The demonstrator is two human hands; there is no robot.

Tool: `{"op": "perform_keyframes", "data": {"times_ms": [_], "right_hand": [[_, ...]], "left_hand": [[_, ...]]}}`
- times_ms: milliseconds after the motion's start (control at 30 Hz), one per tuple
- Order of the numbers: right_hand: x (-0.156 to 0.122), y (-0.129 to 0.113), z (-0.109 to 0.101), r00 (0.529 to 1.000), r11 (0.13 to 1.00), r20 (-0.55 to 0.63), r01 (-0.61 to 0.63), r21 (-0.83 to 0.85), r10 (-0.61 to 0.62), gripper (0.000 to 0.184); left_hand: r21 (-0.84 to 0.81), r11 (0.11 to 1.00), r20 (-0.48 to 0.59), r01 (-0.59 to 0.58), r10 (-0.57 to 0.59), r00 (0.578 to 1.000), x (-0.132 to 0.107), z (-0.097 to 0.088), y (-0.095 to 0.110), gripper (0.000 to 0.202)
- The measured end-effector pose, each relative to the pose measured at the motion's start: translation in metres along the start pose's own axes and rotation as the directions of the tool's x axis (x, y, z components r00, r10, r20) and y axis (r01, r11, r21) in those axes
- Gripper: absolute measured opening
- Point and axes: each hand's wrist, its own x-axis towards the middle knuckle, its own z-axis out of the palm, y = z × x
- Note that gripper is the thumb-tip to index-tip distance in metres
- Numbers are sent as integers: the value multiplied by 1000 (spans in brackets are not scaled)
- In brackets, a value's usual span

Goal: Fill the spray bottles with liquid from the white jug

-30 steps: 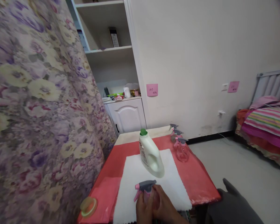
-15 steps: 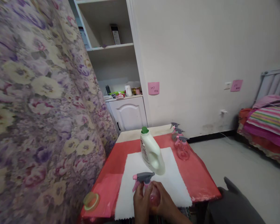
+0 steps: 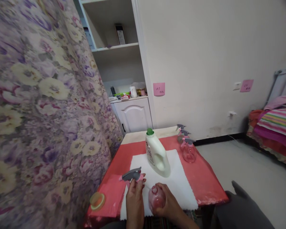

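Pale jug [image 3: 158, 156] blocking the way beyond the pink bottle [image 3: 155, 200], passable gap rightward, then spray bottles [image 3: 189, 154]

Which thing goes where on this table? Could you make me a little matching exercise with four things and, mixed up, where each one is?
Things
1. Loose spray head
2. Big pale jug
3. Open pink bottle
4. Round yellowish cap

Places
A. Held in the right hand
B. Lying on the red table cover, near its front left corner
C. Held in the left hand
D. Standing on the white cloth

Pairs: 1-C, 2-D, 3-A, 4-B
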Motion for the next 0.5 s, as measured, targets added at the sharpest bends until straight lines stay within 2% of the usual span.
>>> {"op": "perform_keyframes", "data": {"times_ms": [100, 200, 500], "right_hand": [[0, -2, 0, 1000, 1000, -2, -13, 6, 13, 74], [1, -4, 2, 999, 999, -13, -32, 14, 32, 74], [3, -7, 11, 998, 999, -52, -24, -22, 23, 78]], "left_hand": [[-153, 988, 3, 33, -33, 999, 2, -3, 3, 46], [-261, 963, 50, 67, -56, 997, 3, -6, 12, 42], [-387, 915, 125, 113, -69, 990, 21, -29, 40, 41]]}}
